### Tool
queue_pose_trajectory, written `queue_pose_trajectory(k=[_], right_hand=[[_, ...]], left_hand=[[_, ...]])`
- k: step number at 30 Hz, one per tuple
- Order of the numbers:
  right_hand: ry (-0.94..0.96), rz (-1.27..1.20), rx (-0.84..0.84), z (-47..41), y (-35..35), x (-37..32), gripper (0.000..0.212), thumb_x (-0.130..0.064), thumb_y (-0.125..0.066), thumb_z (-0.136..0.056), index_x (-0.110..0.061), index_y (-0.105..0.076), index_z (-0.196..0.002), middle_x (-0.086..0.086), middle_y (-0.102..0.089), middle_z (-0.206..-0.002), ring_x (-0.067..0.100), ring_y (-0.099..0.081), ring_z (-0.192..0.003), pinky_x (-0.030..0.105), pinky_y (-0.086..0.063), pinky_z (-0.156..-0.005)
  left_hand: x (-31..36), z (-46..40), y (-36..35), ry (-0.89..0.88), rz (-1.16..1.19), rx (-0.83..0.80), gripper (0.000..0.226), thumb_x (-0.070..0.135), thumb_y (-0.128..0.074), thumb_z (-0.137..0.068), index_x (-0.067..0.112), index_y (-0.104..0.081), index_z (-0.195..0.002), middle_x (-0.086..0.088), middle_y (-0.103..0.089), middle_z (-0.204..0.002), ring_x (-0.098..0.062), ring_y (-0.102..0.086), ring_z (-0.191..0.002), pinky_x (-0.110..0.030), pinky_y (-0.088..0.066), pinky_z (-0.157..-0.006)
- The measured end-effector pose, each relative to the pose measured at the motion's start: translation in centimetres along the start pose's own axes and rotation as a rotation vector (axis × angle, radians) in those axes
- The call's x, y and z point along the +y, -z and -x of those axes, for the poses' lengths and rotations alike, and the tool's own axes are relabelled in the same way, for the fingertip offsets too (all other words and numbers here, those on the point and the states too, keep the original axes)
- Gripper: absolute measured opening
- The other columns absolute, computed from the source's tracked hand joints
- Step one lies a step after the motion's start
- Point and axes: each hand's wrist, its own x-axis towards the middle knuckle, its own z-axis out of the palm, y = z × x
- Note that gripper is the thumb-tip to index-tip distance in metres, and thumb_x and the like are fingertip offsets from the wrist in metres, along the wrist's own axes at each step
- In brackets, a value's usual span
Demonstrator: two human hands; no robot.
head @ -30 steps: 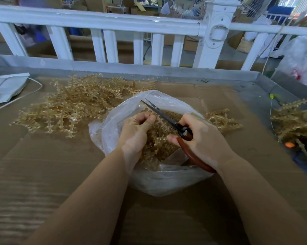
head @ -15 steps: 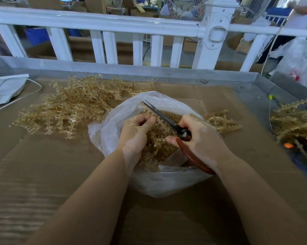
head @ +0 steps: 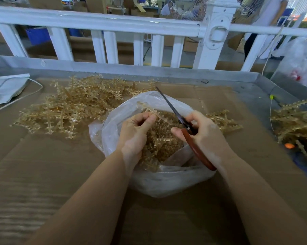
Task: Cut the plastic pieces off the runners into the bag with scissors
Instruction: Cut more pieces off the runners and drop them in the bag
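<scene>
A clear plastic bag (head: 117, 119) lies open in the middle of the cardboard, holding a heap of amber plastic pieces (head: 165, 144). My left hand (head: 136, 133) pinches an amber runner (head: 149, 110) over the bag's mouth; the runner slants up to the left. My right hand (head: 202, 137) grips scissors (head: 168, 103) with red-brown handles. Their blades point up and to the left, just right of the runner. I cannot tell whether the blades touch it.
A big pile of amber runners (head: 69, 106) lies left of the bag. A few runners (head: 223, 121) sit right of it, and another heap (head: 295, 119) at the right edge. A white railing (head: 114, 27) and a metal rim (head: 131, 69) close the far side. Folded white material (head: 6, 87) lies far left.
My left hand has lifted a runner out above the bag's mouth. The scissors have swung more upright and risen, with my right hand shifted slightly up.
</scene>
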Motion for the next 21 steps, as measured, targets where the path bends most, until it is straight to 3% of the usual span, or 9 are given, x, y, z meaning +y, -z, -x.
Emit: queue_pose_trajectory(k=[3,9,13,17,21], right_hand=[[-0.060,-0.061,0.032,-0.4,0.2,-0.3,0.023,-0.042,-0.075,-0.075,-0.036,-0.055,-0.085,-0.008,-0.066,-0.082,0.016,-0.064,-0.081,0.039,-0.051,-0.078],[-0.074,-0.271,0.081,-1.3,-0.4,-1.9,0.025,-0.011,-0.075,-0.078,-0.022,-0.059,-0.093,-0.001,-0.068,-0.076,0.009,-0.064,-0.063,0.017,-0.050,-0.055],[-0.124,-0.341,0.082,-1.6,-0.6,-2.3,0.026,-0.008,-0.074,-0.077,-0.022,-0.058,-0.093,0.005,-0.069,-0.076,0.008,-0.059,-0.051,0.019,-0.046,-0.046],[-0.130,-0.374,0.129,-1.7,-0.7,-2.4,0.027,-0.005,-0.073,-0.079,-0.020,-0.057,-0.094,0.007,-0.066,-0.075,0.010,-0.058,-0.051,0.019,-0.046,-0.043],[-0.122,-0.407,0.180,-1.7,-0.5,-2.6,0.034,0.000,-0.070,-0.081,-0.028,-0.051,-0.083,0.008,-0.063,-0.072,0.029,-0.067,-0.065,0.031,-0.053,-0.050]], left_hand=[[0.1,0.0,-0.1,-0.005,0.021,0.023,0.006,0.011,-0.067,-0.085,0.014,-0.069,-0.079,0.009,-0.070,-0.070,-0.001,-0.065,-0.069,-0.015,-0.053,-0.069],[0.5,0.1,-0.3,0.046,0.022,0.026,0.005,0.014,-0.070,-0.082,0.017,-0.072,-0.079,0.005,-0.073,-0.076,-0.011,-0.067,-0.080,-0.024,-0.055,-0.079],[0.5,0.2,-0.2,0.036,-0.042,0.009,0.005,0.018,-0.070,-0.083,0.021,-0.073,-0.079,0.008,-0.074,-0.079,-0.006,-0.068,-0.083,-0.018,-0.053,-0.079],[0.8,0.4,-0.1,0.057,-0.090,-0.024,0.016,0.023,-0.070,-0.082,0.014,-0.074,-0.095,-0.005,-0.073,-0.099,-0.021,-0.066,-0.102,-0.034,-0.049,-0.096],[1.0,0.5,-0.2,0.065,-0.093,0.011,0.002,0.022,-0.074,-0.079,0.021,-0.072,-0.077,0.005,-0.074,-0.083,-0.018,-0.068,-0.093,-0.027,-0.053,-0.085]])
